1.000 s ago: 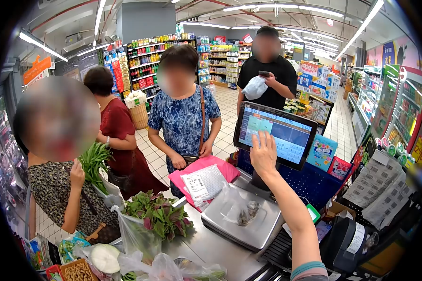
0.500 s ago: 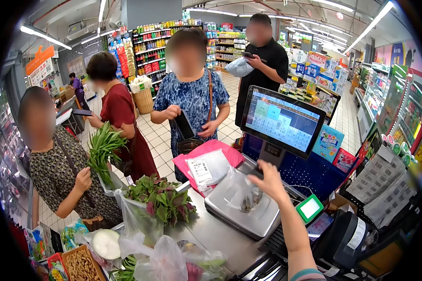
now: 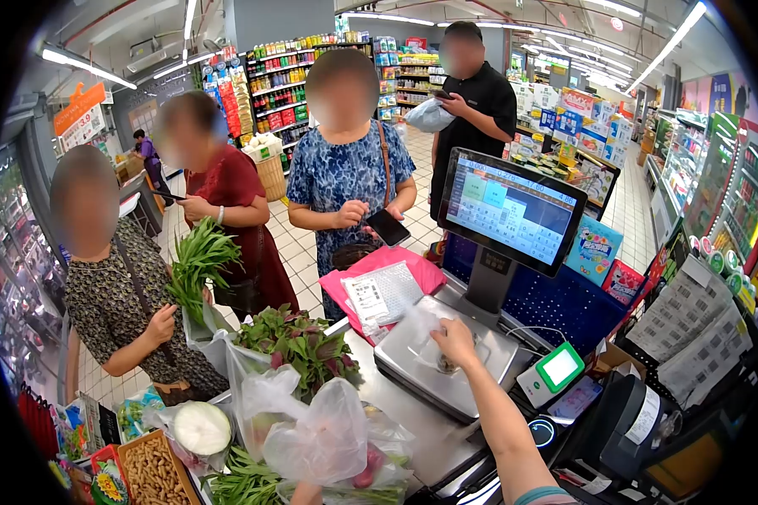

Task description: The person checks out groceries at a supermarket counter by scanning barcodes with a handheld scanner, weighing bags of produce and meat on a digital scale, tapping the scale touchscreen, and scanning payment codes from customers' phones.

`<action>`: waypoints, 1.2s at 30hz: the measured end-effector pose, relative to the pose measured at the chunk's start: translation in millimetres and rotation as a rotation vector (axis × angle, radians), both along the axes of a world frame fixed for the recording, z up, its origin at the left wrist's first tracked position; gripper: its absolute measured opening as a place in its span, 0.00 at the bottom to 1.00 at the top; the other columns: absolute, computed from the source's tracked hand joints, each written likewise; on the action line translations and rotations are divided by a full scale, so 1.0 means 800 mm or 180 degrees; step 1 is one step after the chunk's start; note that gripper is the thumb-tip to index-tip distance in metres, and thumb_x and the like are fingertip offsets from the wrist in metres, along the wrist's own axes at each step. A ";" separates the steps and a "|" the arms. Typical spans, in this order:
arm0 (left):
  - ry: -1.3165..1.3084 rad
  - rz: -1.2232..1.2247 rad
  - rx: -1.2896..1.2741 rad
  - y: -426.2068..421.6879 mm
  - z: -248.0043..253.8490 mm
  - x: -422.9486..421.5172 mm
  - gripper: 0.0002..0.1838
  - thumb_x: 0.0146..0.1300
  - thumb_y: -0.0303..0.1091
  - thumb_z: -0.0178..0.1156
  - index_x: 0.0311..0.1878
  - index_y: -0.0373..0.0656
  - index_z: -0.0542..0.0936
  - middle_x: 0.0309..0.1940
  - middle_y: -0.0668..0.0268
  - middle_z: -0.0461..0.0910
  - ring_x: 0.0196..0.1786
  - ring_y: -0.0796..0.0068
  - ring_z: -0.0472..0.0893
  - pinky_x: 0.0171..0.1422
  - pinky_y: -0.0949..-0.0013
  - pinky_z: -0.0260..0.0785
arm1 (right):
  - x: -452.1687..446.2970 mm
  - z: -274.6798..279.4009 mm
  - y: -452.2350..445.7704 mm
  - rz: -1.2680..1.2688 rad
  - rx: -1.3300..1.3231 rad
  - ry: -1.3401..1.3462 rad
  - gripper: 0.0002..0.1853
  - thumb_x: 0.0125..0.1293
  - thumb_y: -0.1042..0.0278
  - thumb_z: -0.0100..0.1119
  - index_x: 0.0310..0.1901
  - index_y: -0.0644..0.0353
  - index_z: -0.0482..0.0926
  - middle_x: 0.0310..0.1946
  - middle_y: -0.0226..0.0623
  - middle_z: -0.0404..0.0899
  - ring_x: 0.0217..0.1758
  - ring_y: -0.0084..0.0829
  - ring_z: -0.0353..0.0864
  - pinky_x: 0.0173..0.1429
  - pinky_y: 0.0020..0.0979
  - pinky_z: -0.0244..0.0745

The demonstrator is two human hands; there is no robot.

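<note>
My right hand point(image 3: 455, 343) is over the metal weighing scale point(image 3: 408, 370), its fingers closed on a clear plastic bag point(image 3: 419, 332) lying on the plate. Small dark contents sit in the bag, partly hidden under my hand. At the bottom edge a bit of my left hand point(image 3: 306, 493) shows beneath a knotted translucent bag point(image 3: 328, 433) of vegetables; its fingers are hidden. Beside that bag are leafy purple-green greens point(image 3: 299, 349) in another plastic bag. Behind the scale stands a screen point(image 3: 511, 210).
A pink bag point(image 3: 421, 268) with a QR card point(image 3: 375, 299) borders the scale. A green-framed payment device point(image 3: 557, 369) stands right. Peanuts point(image 3: 153, 471) and a cut white melon or radish point(image 3: 202, 427) lie at lower left. Several people stand across the counter, one holding a phone point(image 3: 387, 227).
My right hand has moved left and down onto the bag on the scale, its fingers closing. My left hand has come into view at the bottom. The blue-clad person's phone has tilted flatter.
</note>
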State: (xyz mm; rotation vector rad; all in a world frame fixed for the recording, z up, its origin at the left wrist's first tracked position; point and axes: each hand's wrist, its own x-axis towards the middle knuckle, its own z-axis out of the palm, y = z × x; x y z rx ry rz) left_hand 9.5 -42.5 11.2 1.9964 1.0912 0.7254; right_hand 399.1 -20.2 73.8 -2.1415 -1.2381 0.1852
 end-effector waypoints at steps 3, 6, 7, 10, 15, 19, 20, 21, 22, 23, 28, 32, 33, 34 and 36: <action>-0.0098 -0.0144 0.0346 0.017 0.002 0.018 0.13 0.64 0.30 0.53 0.50 0.39 0.77 0.48 0.59 0.78 0.52 0.64 0.76 0.59 0.65 0.67 | 0.020 -0.015 -0.023 -0.0292 0.0578 0.0204 0.17 0.62 0.55 0.61 0.30 0.64 0.79 0.25 0.45 0.76 0.35 0.42 0.80 0.42 0.41 0.75; -0.0144 -0.0401 0.1353 0.047 0.015 0.056 0.13 0.64 0.30 0.53 0.50 0.39 0.78 0.48 0.59 0.78 0.51 0.64 0.76 0.59 0.65 0.67 | 0.042 -0.007 -0.051 -0.0508 0.0970 0.1133 0.17 0.66 0.57 0.57 0.30 0.65 0.78 0.22 0.37 0.76 0.29 0.30 0.79 0.35 0.34 0.75; -0.0244 -0.0450 0.1492 0.062 0.024 0.079 0.13 0.64 0.30 0.53 0.50 0.39 0.78 0.48 0.59 0.78 0.51 0.64 0.76 0.59 0.65 0.67 | 0.034 0.014 -0.063 -0.0517 0.1162 0.1439 0.19 0.68 0.57 0.55 0.30 0.68 0.80 0.26 0.40 0.77 0.23 0.29 0.78 0.30 0.31 0.72; -0.0659 -0.0344 0.0597 0.087 0.072 0.147 0.12 0.63 0.25 0.53 0.48 0.34 0.78 0.46 0.57 0.80 0.51 0.62 0.77 0.59 0.63 0.67 | 0.034 0.028 -0.077 -0.0527 0.1382 0.1718 0.19 0.68 0.58 0.54 0.29 0.68 0.79 0.25 0.37 0.76 0.24 0.26 0.76 0.30 0.30 0.72; -0.1898 -0.0090 0.0144 0.112 0.110 0.268 0.13 0.57 0.27 0.56 0.42 0.28 0.79 0.34 0.50 0.83 0.38 0.68 0.82 0.42 0.62 0.71 | 0.027 0.026 -0.098 -0.0501 0.1429 0.1565 0.17 0.69 0.58 0.52 0.30 0.64 0.79 0.21 0.29 0.72 0.25 0.20 0.71 0.32 0.26 0.70; -0.1178 0.0125 -0.0310 0.132 0.100 0.340 0.12 0.56 0.29 0.54 0.29 0.27 0.79 0.20 0.51 0.80 0.26 0.63 0.82 0.33 0.60 0.69 | 0.025 0.011 -0.107 -0.0520 0.1379 0.0969 0.15 0.68 0.62 0.53 0.31 0.65 0.79 0.22 0.30 0.74 0.25 0.20 0.72 0.31 0.26 0.67; -0.0803 0.0374 -0.0467 0.130 0.105 0.354 0.13 0.56 0.30 0.54 0.27 0.26 0.79 0.18 0.49 0.79 0.25 0.61 0.82 0.32 0.58 0.69 | 0.022 0.007 -0.106 -0.0443 0.1445 0.0998 0.13 0.67 0.63 0.54 0.31 0.65 0.79 0.22 0.31 0.75 0.25 0.21 0.72 0.31 0.27 0.66; -0.0829 0.0397 -0.0303 0.137 0.090 0.374 0.14 0.56 0.32 0.55 0.28 0.26 0.78 0.20 0.43 0.78 0.26 0.59 0.82 0.32 0.56 0.67 | 0.017 0.002 -0.103 -0.0421 0.1702 0.0729 0.10 0.66 0.67 0.54 0.32 0.65 0.79 0.24 0.34 0.78 0.26 0.24 0.74 0.32 0.31 0.68; -0.0840 0.0395 -0.0294 0.142 0.074 0.392 0.14 0.56 0.32 0.55 0.28 0.26 0.78 0.20 0.43 0.78 0.26 0.59 0.82 0.32 0.56 0.67 | 0.015 -0.002 -0.102 -0.0417 0.1712 0.0719 0.10 0.66 0.67 0.54 0.32 0.65 0.79 0.24 0.34 0.78 0.26 0.24 0.74 0.32 0.31 0.68; -0.0990 0.0272 -0.0240 0.141 0.066 0.405 0.14 0.56 0.33 0.55 0.28 0.26 0.77 0.21 0.43 0.78 0.26 0.57 0.82 0.33 0.56 0.67 | 0.009 0.001 -0.104 -0.0417 0.1741 0.0746 0.07 0.63 0.71 0.54 0.34 0.66 0.79 0.30 0.40 0.79 0.34 0.34 0.78 0.39 0.35 0.70; -0.1051 -0.0028 0.0499 0.143 -0.014 0.443 0.14 0.54 0.33 0.57 0.28 0.27 0.77 0.22 0.42 0.77 0.30 0.46 0.81 0.36 0.52 0.67 | -0.009 -0.013 -0.105 -0.0434 0.1290 0.0636 0.10 0.55 0.76 0.58 0.40 0.64 0.79 0.39 0.44 0.79 0.47 0.44 0.78 0.50 0.38 0.72; -0.0801 -0.0569 0.0013 0.124 -0.014 0.431 0.12 0.50 0.32 0.61 0.30 0.28 0.78 0.23 0.41 0.77 0.33 0.41 0.80 0.38 0.49 0.67 | -0.029 -0.018 -0.114 -0.0438 0.1286 0.0819 0.28 0.55 0.74 0.64 0.59 0.65 0.67 0.47 0.48 0.75 0.49 0.42 0.77 0.54 0.37 0.72; -0.0754 -0.0478 0.0360 0.120 -0.011 0.430 0.13 0.47 0.34 0.64 0.31 0.31 0.81 0.33 0.42 0.80 0.40 0.45 0.80 0.45 0.49 0.69 | -0.035 -0.016 -0.122 -0.0392 0.1140 0.0833 0.35 0.55 0.73 0.66 0.63 0.66 0.60 0.49 0.50 0.73 0.49 0.43 0.77 0.54 0.37 0.73; -0.0771 -0.0499 0.0374 0.120 -0.008 0.421 0.13 0.47 0.34 0.64 0.31 0.31 0.81 0.33 0.42 0.80 0.40 0.45 0.80 0.45 0.49 0.69 | -0.046 -0.014 -0.133 -0.0407 0.1158 0.0815 0.35 0.55 0.73 0.66 0.63 0.66 0.60 0.49 0.50 0.73 0.49 0.43 0.77 0.54 0.37 0.73; 0.0535 -0.1246 0.1651 0.126 -0.002 0.395 0.16 0.45 0.38 0.68 0.33 0.34 0.83 0.47 0.45 0.78 0.50 0.47 0.77 0.54 0.49 0.68 | -0.078 0.000 -0.165 -0.0539 0.1378 0.0716 0.31 0.57 0.74 0.66 0.61 0.66 0.66 0.47 0.46 0.76 0.49 0.37 0.79 0.54 0.33 0.74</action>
